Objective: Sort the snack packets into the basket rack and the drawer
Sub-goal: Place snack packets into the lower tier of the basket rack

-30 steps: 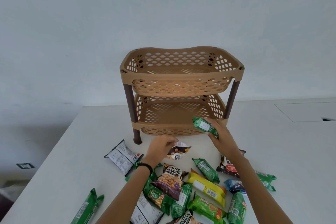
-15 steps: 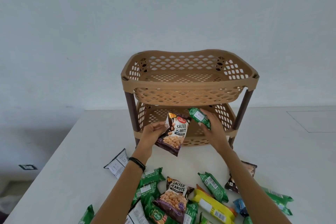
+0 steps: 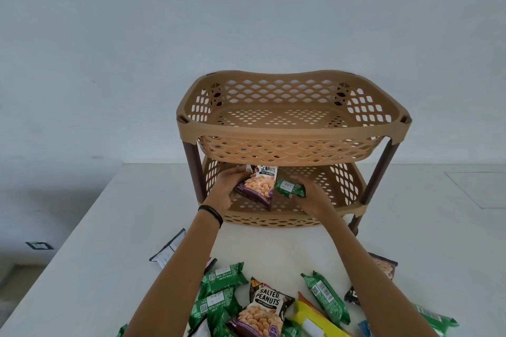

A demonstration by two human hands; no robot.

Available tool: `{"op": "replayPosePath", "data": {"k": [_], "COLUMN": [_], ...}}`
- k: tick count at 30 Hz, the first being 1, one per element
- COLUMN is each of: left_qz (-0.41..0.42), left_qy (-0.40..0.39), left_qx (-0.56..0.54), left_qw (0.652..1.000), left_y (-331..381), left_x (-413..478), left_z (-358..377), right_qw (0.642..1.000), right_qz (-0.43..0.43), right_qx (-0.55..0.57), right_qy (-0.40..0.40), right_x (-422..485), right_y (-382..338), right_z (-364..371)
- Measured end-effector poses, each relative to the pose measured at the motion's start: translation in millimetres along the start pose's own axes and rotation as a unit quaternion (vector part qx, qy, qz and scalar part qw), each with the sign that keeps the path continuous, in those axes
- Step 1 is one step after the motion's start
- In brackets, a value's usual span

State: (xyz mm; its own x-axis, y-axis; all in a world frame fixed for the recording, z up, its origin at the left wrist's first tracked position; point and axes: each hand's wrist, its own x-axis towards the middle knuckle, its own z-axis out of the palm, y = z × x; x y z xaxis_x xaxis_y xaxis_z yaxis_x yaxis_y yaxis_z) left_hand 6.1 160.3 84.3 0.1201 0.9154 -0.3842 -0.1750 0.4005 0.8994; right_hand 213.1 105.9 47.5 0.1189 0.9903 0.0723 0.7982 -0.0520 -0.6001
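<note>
A tan basket rack (image 3: 293, 133) with dark brown legs stood on a white table (image 3: 82, 268) against a pale wall (image 3: 246, 22). Both hands reached into the gap between its two tiers. The left hand (image 3: 224, 191), with a black wristband (image 3: 210, 213) on the wrist, gripped a peanut packet (image 3: 258, 186) by its left edge, the fingers curled round it. The packet stood tilted, with its top tucked just under the top basket (image 3: 364, 109) and its lower corner hanging over the floor of the bottom basket (image 3: 273, 220). Whether that corner touched the floor could not be told. Just beside it, the right hand (image 3: 315, 200) pinched a small green packet (image 3: 290, 188) along its lower edge and right end. This packet sat above the fingers with its label side toward the camera, and its left end overlapped the right edge of the peanut packet. Both held packets were inside the front opening of the bottom basket, past its front wall. On the table near the person lay a loose heap. A second peanut packet (image 3: 264, 309) lay face up in the middle, with other green packets (image 3: 221, 279) on either side of it and a yellow packet (image 3: 312, 321) just to its right. A white packet (image 3: 168, 252) was partly hidden behind the left forearm, and a dark packet (image 3: 383, 268) lay at the right, beyond the right forearm.
</note>
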Motion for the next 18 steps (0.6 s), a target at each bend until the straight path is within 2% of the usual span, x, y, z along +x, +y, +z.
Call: {"op": "replayPosePath", "data": {"k": [9, 15, 18], "left_qz": [0.044, -0.02, -0.023], "left_qy": [0.036, 0.035, 0.032], "left_qx": [0.128, 0.172, 0.211], "left_qw": [0.99, 0.984, 0.977], "left_y": [-6, -22, -26], "left_x": [40, 53, 58], "left_z": [10, -4, -6], "right_qw": [0.994, 0.992, 0.991], "right_qz": [0.063, 0.076, 0.09], "right_qx": [-0.05, -0.035, -0.035], "right_qy": [-0.074, -0.089, -0.096], "right_x": [11, 14, 15], "right_y": [3, 4, 3], "right_z": [6, 9, 10]}}
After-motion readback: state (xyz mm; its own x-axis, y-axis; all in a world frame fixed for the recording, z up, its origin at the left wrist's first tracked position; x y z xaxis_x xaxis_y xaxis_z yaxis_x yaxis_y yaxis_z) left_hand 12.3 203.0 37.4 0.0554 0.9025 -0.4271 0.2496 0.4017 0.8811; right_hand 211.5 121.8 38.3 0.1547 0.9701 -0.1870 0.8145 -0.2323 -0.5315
